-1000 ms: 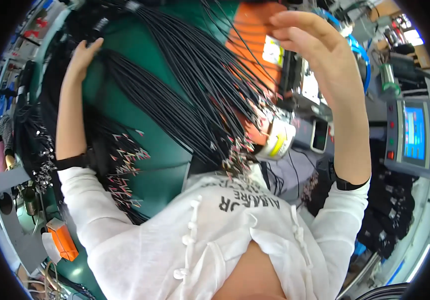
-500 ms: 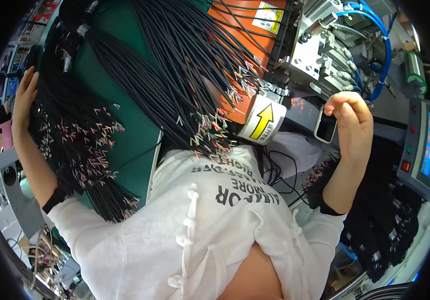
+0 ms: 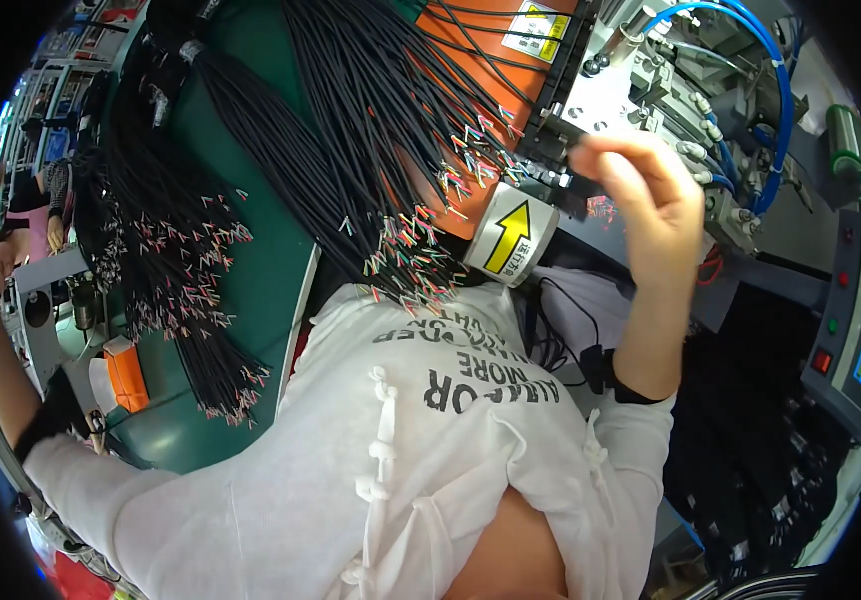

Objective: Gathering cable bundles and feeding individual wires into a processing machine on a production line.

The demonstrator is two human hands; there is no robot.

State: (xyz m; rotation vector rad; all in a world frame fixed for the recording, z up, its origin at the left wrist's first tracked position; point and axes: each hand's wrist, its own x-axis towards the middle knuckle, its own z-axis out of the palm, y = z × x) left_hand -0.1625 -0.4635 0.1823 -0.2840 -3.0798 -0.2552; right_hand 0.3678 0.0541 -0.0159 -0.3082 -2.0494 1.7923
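Note:
My right hand point(image 3: 650, 195) is raised beside the metal machine point(image 3: 605, 95), its thumb and fingers curled together and smeared by motion. A dark blurred shape lies at the fingertips, and I cannot make out what they hold. My left forearm point(image 3: 0, 370) reaches up along the far left rim, and its hand is lost in the dark edge. Black cables point(image 3: 370, 120) with stripped, coloured wire ends hang over an orange surface point(image 3: 495, 50) in front of me. Another bundle of black cables point(image 3: 165, 240) lies on the green table point(image 3: 250, 240).
A white roll with a yellow arrow point(image 3: 515, 235) stands below the machine. Blue air hoses point(image 3: 775, 110) loop at the upper right, above a control panel point(image 3: 845, 310). More black cables point(image 3: 760, 430) lie at lower right. A co-worker's hand point(image 3: 55, 235) and an orange object point(image 3: 125, 375) appear at left.
My right hand has moved left and up toward the machine; the small white-rimmed, dark-faced object at its fingers no longer shows. My left arm has swung outward from the left cable bundle.

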